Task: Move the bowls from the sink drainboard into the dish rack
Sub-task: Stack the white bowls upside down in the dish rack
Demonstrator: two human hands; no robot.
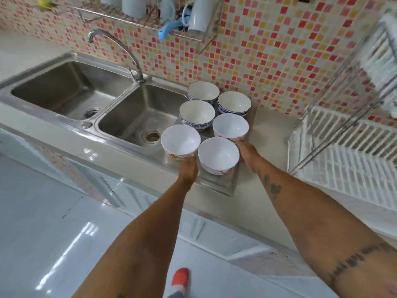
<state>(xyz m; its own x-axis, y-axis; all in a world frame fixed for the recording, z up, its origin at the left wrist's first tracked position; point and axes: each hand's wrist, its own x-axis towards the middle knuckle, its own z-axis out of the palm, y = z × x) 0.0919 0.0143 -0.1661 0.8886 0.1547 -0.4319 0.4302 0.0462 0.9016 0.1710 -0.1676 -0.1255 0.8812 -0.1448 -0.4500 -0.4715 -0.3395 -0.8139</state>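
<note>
Several bowls stand on the steel drainboard right of the sink. Three at the back are blue-patterned. Three nearer ones are white with orange flowers. My left hand grips the front-left white bowl from its near side, fingers hidden under it; this bowl overhangs the basin edge. My right hand holds the near side of the right white bowl, fingertips tucked at its base. The third white bowl sits between my hands. The white dish rack stands at the right.
A double steel sink with a curved tap lies to the left. A wall shelf above holds cups and a blue brush. The rack has a metal frame with an upper tier. The tiled wall is close behind the bowls.
</note>
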